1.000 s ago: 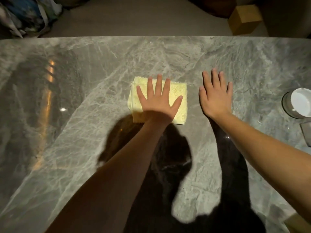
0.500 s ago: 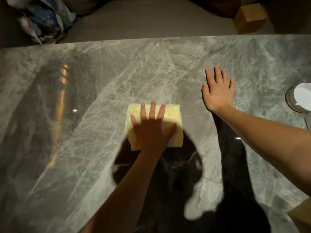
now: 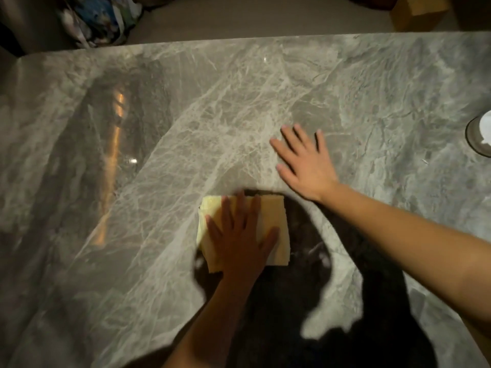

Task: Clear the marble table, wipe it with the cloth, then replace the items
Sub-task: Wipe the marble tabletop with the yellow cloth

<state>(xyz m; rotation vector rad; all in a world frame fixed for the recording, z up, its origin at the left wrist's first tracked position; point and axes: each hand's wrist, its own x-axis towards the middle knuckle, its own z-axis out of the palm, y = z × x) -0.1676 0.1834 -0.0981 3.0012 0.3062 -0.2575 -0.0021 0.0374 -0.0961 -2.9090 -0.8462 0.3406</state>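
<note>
Head view: left hand (image 3: 240, 239) flat, palm down, fingers spread, pressing on the folded yellow cloth (image 3: 273, 221). Not gripping it, just resting on top. Cloth lies on the grey marble counter (image 3: 186, 123), near-centre, its right and far edges showing past the hand. Slight motion blur on the fingertips and the cloth's far edge.

Right hand (image 3: 305, 166) also flat and open on the counter, fingers fanned toward far-left, holding nothing. It sits just right of and farther than the cloth, apart from it, bare marble between.

Dark shadow of head and arms covers the near-centre counter, overlapping the near and right parts of the cloth; detail there is hard to read.

Around: a round dish with something white in it (image 3: 481, 136) at the right edge of the counter, cut by the frame, well apart from both hands. Left half of the counter carries only reflections, including an orange streak (image 3: 114, 144). Beyond the far edge: a patterned fabric bundle (image 3: 98, 17) at far left, a yellowish box (image 3: 419, 11) at far right, both off the counter. Nothing lies between the cloth and the left half of the counter.
</note>
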